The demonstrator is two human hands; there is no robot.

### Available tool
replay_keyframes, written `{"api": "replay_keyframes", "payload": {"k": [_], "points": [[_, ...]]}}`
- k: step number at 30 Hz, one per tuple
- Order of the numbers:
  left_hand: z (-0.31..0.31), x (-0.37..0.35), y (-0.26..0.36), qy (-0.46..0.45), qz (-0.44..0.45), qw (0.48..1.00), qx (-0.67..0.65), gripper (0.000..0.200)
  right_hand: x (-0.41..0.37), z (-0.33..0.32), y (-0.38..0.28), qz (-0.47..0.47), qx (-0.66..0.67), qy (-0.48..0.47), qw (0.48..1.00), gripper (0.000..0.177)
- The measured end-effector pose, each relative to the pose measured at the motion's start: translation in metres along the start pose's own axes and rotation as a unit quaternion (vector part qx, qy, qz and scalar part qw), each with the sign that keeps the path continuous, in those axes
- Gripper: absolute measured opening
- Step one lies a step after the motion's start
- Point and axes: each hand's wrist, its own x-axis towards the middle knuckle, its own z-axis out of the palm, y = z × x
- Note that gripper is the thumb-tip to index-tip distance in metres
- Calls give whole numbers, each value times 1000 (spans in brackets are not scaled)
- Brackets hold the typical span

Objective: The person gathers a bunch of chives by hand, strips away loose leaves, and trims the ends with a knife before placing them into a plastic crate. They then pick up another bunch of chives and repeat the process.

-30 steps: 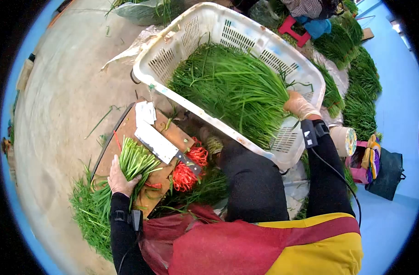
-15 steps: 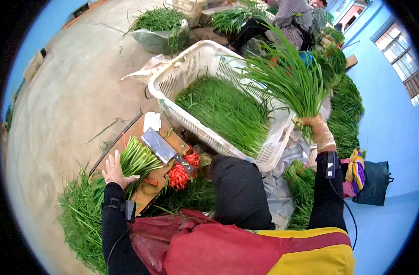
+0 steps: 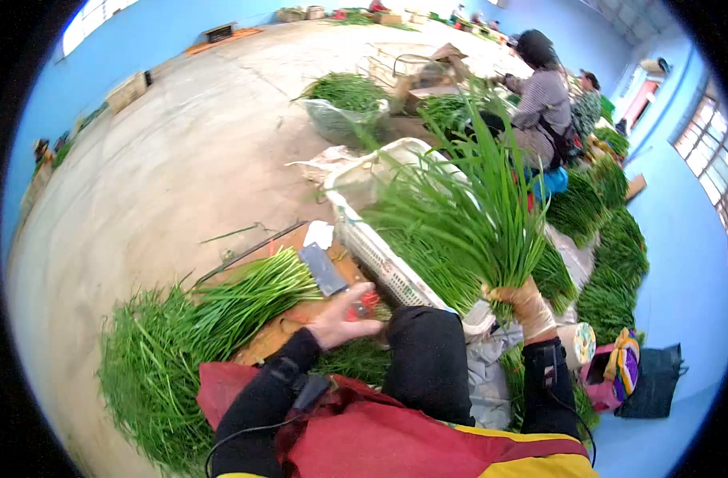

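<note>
My right hand [image 3: 526, 311], in a pale glove, is closed round the stem ends of a bunch of garlic chives [image 3: 491, 215]. Its long leaves fan upward over the white plastic crate [image 3: 362, 231], where more chives [image 3: 428, 267] lie. My left hand [image 3: 342, 320] has its thumb and fingers apart and holds nothing. It is over the near right edge of a wooden board [image 3: 256, 344], close to some red ties [image 3: 369, 300]. On the board a cleaver [image 3: 324, 269] shows its blade; its handle is hidden. Cut chives [image 3: 256, 299] lie to its left.
Loose greens [image 3: 145, 382] are heaped on the floor at left. Bundled chives [image 3: 619, 255] line the blue wall at right, near a dark bag [image 3: 651, 382]. A co-worker in a checked top [image 3: 543, 103] sits beyond the crate, with a bagged pile of greens [image 3: 346, 95] nearby.
My left hand has moved right, off the cut chives toward the red ties. My right hand has drawn nearer to me with its bunch, now upright. The view has tilted up.
</note>
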Motion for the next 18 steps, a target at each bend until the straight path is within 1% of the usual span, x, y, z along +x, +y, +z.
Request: {"api": "replay_keyframes", "payload": {"k": [2,3,4,6,7,8,9,10,11,12,13,14,15,16,18], "points": [[31,3,-15,-38,28,997,-53,85,-10,33,5,-19,-30,3,999,57],[41,1,-9,-52,8,995,-79,87,-17,50,3,-8,-35,-19,999,59],[48,0,-4,-65,-12,992,-105,89,-18,53,17,12,-8,-59,998,58],[53,-3,-5,-121,-31,992,2,89,-11,59,40,11,-184,-140,973,57],[42,-22,47,-154,-100,981,-65,86,-17,72,40,12,-182,-159,970,57],[40,-35,42,-185,-113,976,-15,77,-27,84,36,25,-108,-173,979,56],[30,-50,51,-211,-108,970,-61,74,-35,93,34,39,-33,-184,982,55],[14,-67,69,-240,-103,959,-107,70,-40,98,36,46,-26,-193,980,55],[0,-90,93,-178,-105,959,-195,58,-44,101,38,54,-38,-220,973,48],[-16,-107,103,-76,-77,975,-194,50,-48,105,39,61,-50,-247,966,41],[-31,-119,111,25,-46,981,-185,44,-54,111,37,69,-51,-261,961,40],[-41,-127,118,156,-61,964,-208,41,-56,115,40,72,-45,-268,960,40],[-53,-136,114,182,-22,950,-252,42,-58,119,43,71,-55,-278,957,40],[-59,-142,110,208,12,945,-253,46,-60,122,45,69,-66,-287,953,41],[-68,-153,112,238,69,952,-182,50,-59,129,56,77,-79,-302,947,42]]}}
